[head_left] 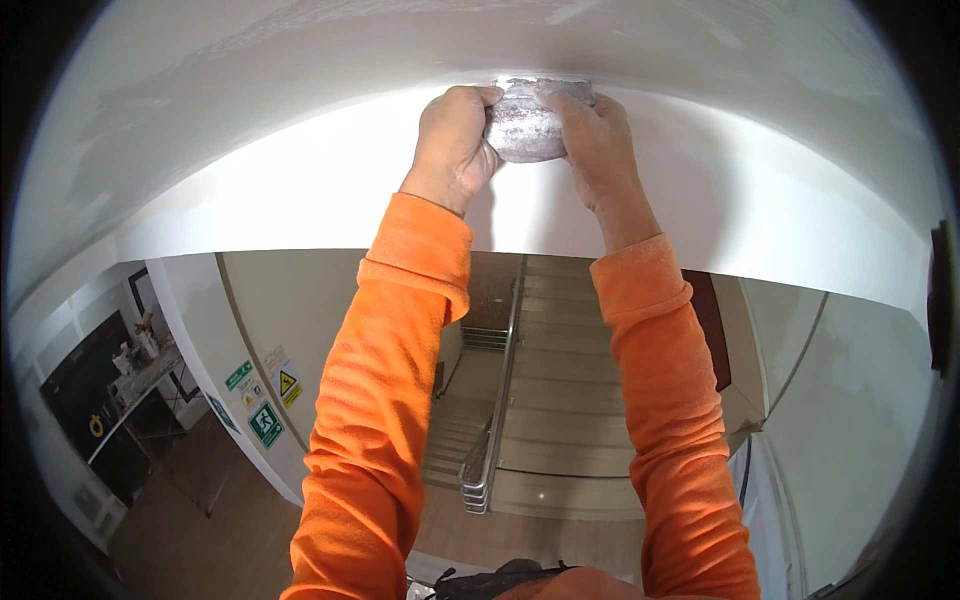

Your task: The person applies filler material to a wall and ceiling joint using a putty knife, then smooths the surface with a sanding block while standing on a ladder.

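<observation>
A dark grey sheet of sandpaper (528, 130), streaked with white dust, is pressed along the corner where the white beam (300, 190) meets the ceiling (330, 50). My left hand (455, 145) grips its left side, with the thumb across the edge. On the right side, my right hand (597, 145) pinches the sheet, its thumb lying over the front. The sheet bows out at its lower edge between my hands. Both arms reach up in orange sleeves, and the far fingers of each hand are mostly hidden.
Below the beam, stairs (560, 400) with a metal handrail (497, 400) drop away. Green and yellow signs (265, 425) hang on the pillar at left. Farther left stands a cluttered shelf (140, 375) by a dark panel. A grey wall (850, 420) closes the right side.
</observation>
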`<state>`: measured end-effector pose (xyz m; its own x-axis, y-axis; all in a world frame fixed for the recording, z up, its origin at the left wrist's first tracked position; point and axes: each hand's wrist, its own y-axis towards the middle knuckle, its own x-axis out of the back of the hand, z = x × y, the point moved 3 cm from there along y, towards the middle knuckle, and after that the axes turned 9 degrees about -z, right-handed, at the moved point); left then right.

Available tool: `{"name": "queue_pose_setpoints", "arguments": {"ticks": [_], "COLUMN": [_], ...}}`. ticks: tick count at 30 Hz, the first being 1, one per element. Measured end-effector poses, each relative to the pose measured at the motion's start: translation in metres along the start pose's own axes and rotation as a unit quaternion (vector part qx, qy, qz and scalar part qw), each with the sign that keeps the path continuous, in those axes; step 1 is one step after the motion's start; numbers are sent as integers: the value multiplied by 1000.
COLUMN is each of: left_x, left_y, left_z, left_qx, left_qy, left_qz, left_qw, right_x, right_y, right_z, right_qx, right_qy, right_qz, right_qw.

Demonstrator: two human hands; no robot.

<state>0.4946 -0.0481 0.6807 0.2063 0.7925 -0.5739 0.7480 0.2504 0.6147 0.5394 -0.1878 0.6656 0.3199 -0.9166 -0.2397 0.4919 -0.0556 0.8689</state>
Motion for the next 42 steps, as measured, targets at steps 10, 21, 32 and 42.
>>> {"name": "queue_pose_setpoints", "arguments": {"ticks": [10,21,32,42], "left_x": [-20,22,27,-5], "left_y": [12,8,29,26], "left_z": [47,-10,7,33], "left_qx": [-191,32,28,8], "left_qy": [246,-4,-17,31], "left_qz": [55,14,50,17], "left_qw": [949,999,998,999], "right_x": [47,-10,-3,43], "right_y": [-8,1,14,9], "right_z": [24,-11,-29,-22], "right_qx": [-26,-24,151,79], "right_qy": [79,39,-168,0], "right_qz": [-135,13,-79,-76], "right_qw": [987,999,971,994]}}
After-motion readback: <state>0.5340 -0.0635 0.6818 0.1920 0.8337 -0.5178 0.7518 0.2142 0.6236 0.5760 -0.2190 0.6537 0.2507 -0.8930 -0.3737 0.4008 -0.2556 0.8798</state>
